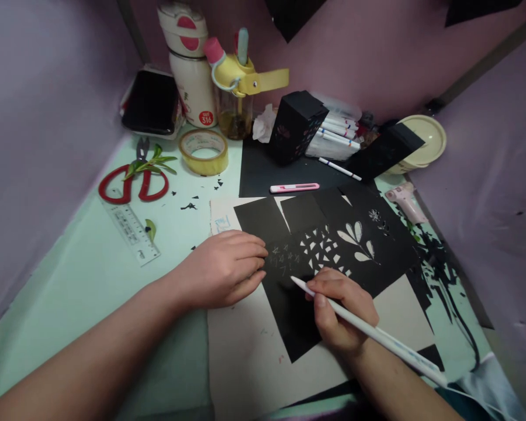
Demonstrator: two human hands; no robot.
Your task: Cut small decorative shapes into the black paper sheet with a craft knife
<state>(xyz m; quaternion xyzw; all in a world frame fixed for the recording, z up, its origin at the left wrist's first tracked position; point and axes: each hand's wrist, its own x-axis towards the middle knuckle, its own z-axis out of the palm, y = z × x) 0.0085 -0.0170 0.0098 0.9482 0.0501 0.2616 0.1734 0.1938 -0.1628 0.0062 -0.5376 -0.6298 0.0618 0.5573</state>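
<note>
Ideally, steer white pencil (390, 341) lightly, pinched near its tip in right hand (346, 326), bracing black paper (296, 316) by its edge with left hand (228, 269), grasping nothing.

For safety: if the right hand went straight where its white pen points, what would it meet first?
Likely the left hand, though the white pen might touch the black paper first; depth is unclear.

A hand could slide over the table (79, 269) on the left, between the ruler (131, 231) and the left arm (140, 324). Farther back, scissors (142, 150), tape (205, 166) and two tall bottles (196, 88) stand in the way. A black box (296, 131) blocks the far middle. The right hand (346, 310) and its pen (379, 336) block the near right.
</note>
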